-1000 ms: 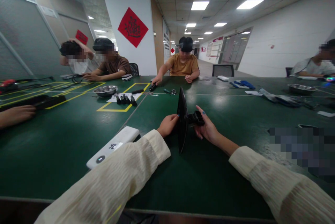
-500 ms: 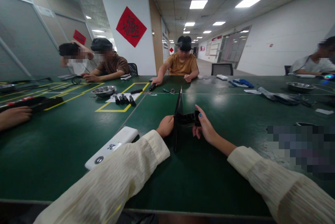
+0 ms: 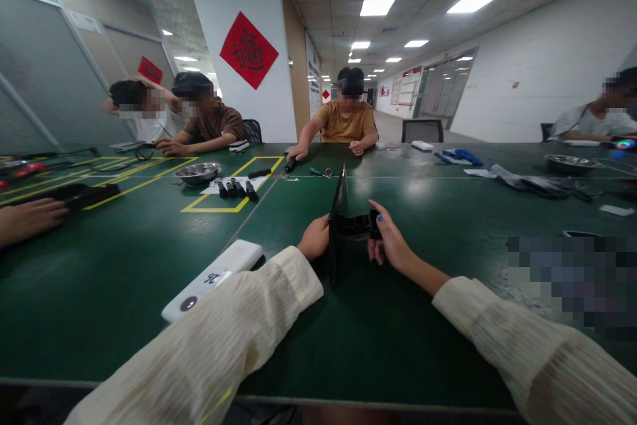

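Note:
In front of me a flat black panel stands upright, turned almost edge-on. A short black bracket juts out from its right face. My left hand is closed on the panel's left side; its fingertips are hidden behind the panel. At the bracket's outer end, my right hand grips the black end piece between thumb and fingers, with the index finger stretched upward. A white power-bank-like case marked 26 lies beside my left forearm.
On the green table are a metal bowl, several black cylindrical pieces and gloves. Another person's hand rests on a black object at left. Across the table, a person holds a black tool.
My hands and the black panel stay almost still. The other person's hand at left has shifted slightly right; the far person's black tool has tilted. Someone at back left has leaned a little.

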### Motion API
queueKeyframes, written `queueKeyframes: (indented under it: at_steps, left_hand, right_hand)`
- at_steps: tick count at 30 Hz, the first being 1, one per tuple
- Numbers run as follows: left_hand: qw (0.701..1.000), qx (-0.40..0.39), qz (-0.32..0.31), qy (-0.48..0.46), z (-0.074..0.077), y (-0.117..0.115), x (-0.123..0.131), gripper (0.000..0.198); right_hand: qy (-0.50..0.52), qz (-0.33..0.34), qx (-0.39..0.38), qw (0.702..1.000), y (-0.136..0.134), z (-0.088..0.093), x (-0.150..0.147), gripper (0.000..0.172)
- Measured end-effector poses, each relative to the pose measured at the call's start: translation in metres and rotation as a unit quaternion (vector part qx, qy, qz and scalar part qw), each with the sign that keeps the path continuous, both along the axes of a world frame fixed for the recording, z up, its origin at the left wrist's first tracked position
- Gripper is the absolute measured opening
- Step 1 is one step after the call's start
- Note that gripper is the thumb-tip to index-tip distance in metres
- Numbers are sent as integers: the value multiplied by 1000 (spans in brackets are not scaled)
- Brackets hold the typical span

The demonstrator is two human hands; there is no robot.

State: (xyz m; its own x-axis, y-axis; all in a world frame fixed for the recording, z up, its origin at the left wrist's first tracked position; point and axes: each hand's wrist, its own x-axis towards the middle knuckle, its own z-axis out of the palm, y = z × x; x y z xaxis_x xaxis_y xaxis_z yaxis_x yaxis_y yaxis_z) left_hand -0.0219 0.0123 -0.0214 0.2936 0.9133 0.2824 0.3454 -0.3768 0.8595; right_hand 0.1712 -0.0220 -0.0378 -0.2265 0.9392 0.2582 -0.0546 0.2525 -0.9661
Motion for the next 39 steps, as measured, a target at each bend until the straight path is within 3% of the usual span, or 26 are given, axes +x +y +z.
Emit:
queueKeyframes:
  at_steps: [5,30,39]
  left_hand:
    - [998,51,1,27,3,-2,1,29]
    - [998,66,-9,17,-7,1,-1,24]
    - [997,69,-12,21,-7,1,-2,26]
  right_hand:
    - [-15,-2,6,1000,-1,1,0,70]
    - [-25,-13,-9,1000,1,3,-1,62]
    - [-32,-31,32,999,5,-2,2,47]
